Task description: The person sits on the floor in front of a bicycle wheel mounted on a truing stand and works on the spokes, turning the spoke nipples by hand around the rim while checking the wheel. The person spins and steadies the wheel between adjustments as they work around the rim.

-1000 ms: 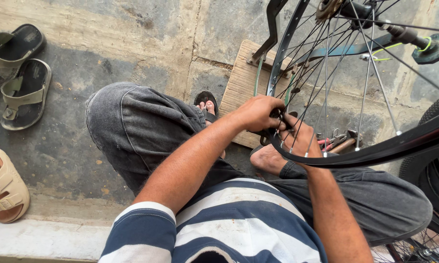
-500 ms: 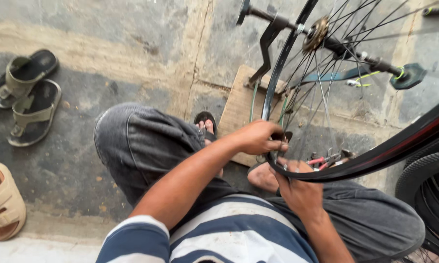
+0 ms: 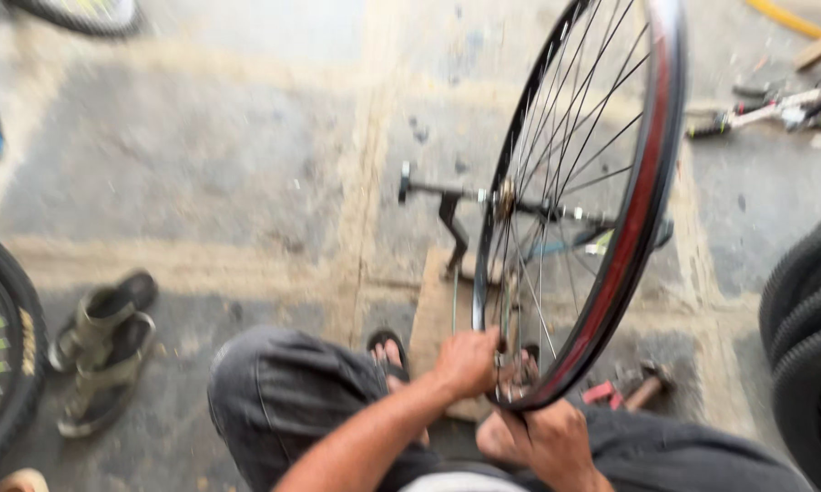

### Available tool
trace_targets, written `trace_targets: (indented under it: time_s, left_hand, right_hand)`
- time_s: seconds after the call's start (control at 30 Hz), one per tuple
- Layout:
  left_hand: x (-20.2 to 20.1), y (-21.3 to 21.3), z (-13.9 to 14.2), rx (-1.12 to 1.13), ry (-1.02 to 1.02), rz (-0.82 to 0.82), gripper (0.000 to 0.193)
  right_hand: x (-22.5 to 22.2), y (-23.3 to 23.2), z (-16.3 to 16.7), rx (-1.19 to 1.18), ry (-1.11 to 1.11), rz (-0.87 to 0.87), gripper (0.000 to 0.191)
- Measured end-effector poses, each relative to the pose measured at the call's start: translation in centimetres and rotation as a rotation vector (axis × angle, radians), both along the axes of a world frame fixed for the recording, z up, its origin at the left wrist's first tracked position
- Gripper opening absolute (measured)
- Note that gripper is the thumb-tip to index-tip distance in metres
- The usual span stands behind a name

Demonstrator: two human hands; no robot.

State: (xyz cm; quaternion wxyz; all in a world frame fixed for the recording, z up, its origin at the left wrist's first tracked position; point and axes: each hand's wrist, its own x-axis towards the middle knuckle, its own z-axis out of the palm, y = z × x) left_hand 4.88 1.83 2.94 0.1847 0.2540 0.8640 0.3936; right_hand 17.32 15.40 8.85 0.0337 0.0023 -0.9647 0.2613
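A bare bicycle wheel (image 3: 642, 191) with a black rim, red rim strip and thin spokes stands upright in front of me, its axle (image 3: 510, 196) held on a dark stand. My left hand (image 3: 465, 362) is closed on the rim's lower edge, fingers among the spokes. My right hand (image 3: 551, 437) grips the bottom of the rim from the near side. Whether either hand also holds a small tool is hidden by blur. My knees in grey trousers (image 3: 287, 401) flank the wheel.
A wooden board (image 3: 438, 319) lies under the stand on the stone floor. A hammer (image 3: 642, 387) lies at the right, black tyres (image 3: 806, 364) stacked beyond. A pair of sandals (image 3: 105, 351) and another tyre (image 3: 5, 355) are on the left. Tools (image 3: 775, 109) lie at far right.
My view has tilted up, so the whole wheel and axle now show. Both hands stay on the rim's bottom edge. The sandals appear lower left.
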Motion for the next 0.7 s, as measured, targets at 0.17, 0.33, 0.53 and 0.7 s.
trace_targets:
  time_s: [0.17, 0.33, 0.53, 0.7]
  left_hand:
    - [-1.9, -2.6, 2.2, 0.617, -0.538, -0.325, 0.05]
    - [-1.7, -4.0, 3.2, 1.08, -1.494, -0.459, 0.053]
    - [-2.9, -3.6, 0.6, 0.521, -0.954, -0.345, 0.051]
    - [-2.4, -2.0, -1.0, -0.002, 0.002, -0.249, 0.049]
  right_hand:
    - [-1.3, 1.6, 2.6, -0.192, 0.31, 0.174, 0.032]
    - [-1.9, 2.9, 4.0, -0.296, 0.268, 0.211, 0.037]
    - [-2.6, 4.7, 0.0, -0.4, -0.327, 0.117, 0.035]
    - [-5.2, 5.1, -5.7, -0.438, -0.279, -0.098, 0.022]
